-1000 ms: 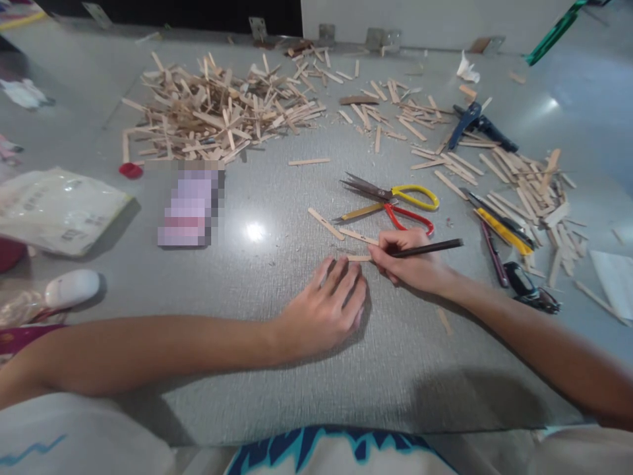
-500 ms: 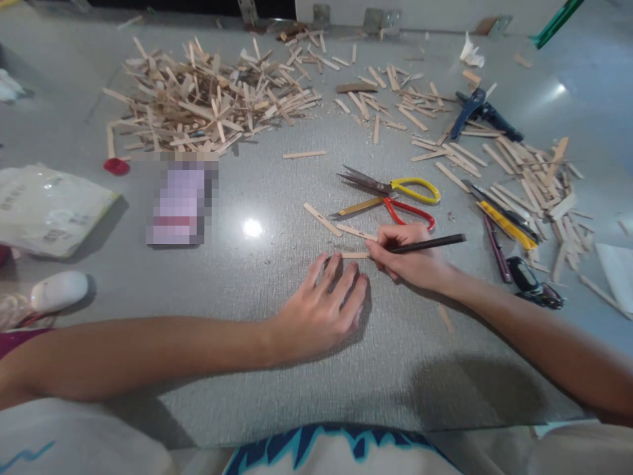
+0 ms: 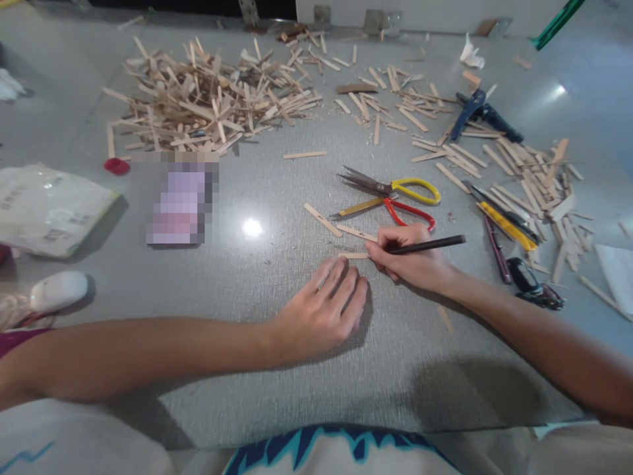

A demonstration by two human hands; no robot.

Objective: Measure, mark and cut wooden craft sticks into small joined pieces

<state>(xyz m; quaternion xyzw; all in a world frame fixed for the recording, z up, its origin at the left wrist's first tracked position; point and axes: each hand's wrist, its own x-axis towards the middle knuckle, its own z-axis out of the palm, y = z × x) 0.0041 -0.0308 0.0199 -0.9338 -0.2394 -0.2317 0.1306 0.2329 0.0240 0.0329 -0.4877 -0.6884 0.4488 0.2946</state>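
Slight change over the last half second: the left hand, nearest the body, is holding its index fingertip closer to the middle one, while the stick is showing no clear shift, so work is apparently staying on this one piece. Left palm is facing down, fingers bending, slightly spread, tips lying at or just beside the stick's left end (contact: cannot tell). The right hand is pinching a black pen between thumb and fingers, pen tip hidden; these fingers are covering the stick's right end. Beyond, two marked sticks are lying near the scissors; farther back, a stick pile is spreading leftward
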